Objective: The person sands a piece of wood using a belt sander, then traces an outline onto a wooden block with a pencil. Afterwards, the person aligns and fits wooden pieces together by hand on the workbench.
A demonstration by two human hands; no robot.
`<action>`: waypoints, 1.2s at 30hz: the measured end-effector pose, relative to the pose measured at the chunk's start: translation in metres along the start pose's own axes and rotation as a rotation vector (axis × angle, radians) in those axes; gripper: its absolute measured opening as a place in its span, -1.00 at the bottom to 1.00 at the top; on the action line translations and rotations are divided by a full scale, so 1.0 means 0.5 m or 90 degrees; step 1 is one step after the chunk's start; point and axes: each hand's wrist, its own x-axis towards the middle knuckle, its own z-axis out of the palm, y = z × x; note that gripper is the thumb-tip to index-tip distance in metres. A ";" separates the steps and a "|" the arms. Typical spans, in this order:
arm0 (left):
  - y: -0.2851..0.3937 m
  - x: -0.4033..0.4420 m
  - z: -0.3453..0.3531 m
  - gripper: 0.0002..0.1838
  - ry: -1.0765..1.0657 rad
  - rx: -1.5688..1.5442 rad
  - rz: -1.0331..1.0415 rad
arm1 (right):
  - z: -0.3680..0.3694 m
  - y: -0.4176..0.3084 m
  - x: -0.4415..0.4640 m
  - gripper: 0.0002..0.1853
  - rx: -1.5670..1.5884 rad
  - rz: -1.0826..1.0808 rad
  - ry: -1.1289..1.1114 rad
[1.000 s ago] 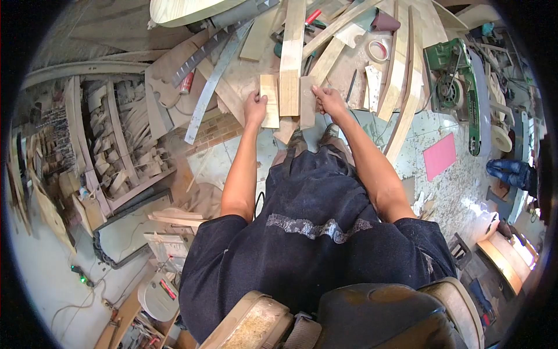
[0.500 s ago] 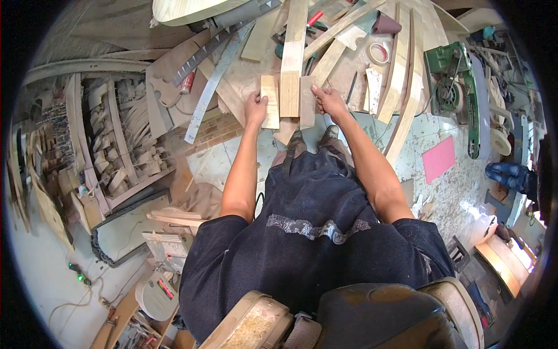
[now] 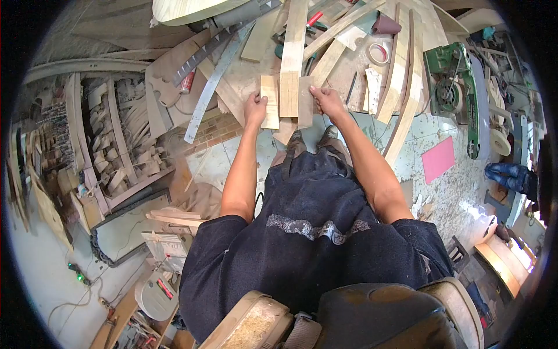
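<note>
My left hand (image 3: 255, 109) is closed on the left edge of a short, pale wooden board (image 3: 269, 102). Opposite it, my right hand (image 3: 329, 101) pinches the right edge of a greyish-brown wooden piece (image 3: 305, 100). Between these two pieces the end of a long wooden plank (image 3: 289, 96) points toward me, its far part reaching away over the bench. The greyish piece sits right beside the plank's end; a narrow gap shows between the plank and the pale board. A pointed scrap of wood (image 3: 284, 132) sticks out below the plank end.
Loose strips (image 3: 396, 70) and a roll of tape (image 3: 378, 53) lie on the bench at right. A metal straightedge (image 3: 216, 84) and a red can (image 3: 187, 82) are at left. A green machine (image 3: 456, 87) stands to the right; a pink sheet (image 3: 437, 159) lies on the floor.
The greyish piece in my right hand has shifted very slightly to the left, closer against the plank. My left hand and the pale board look almost unmoved.
</note>
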 end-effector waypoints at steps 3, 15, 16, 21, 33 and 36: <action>0.006 -0.002 -0.001 -0.51 0.001 0.019 -0.005 | 0.000 -0.005 -0.005 -0.52 -0.023 -0.001 0.009; 0.023 -0.012 -0.004 -0.50 -0.002 0.027 -0.016 | 0.005 -0.006 -0.012 -0.50 -0.041 -0.017 0.031; 0.018 -0.009 -0.003 -0.50 0.000 0.029 -0.015 | 0.005 -0.009 -0.015 -0.50 -0.043 -0.017 0.031; -0.002 0.002 -0.002 -0.48 0.004 0.033 -0.009 | 0.006 -0.011 -0.016 -0.49 -0.053 -0.010 0.032; -0.001 0.001 -0.003 -0.47 0.004 0.014 0.001 | -0.008 0.005 -0.007 -0.56 -0.005 -0.001 -0.024; 0.000 0.001 -0.003 -0.47 0.000 0.013 -0.003 | -0.010 -0.002 -0.016 -0.59 0.001 0.000 -0.033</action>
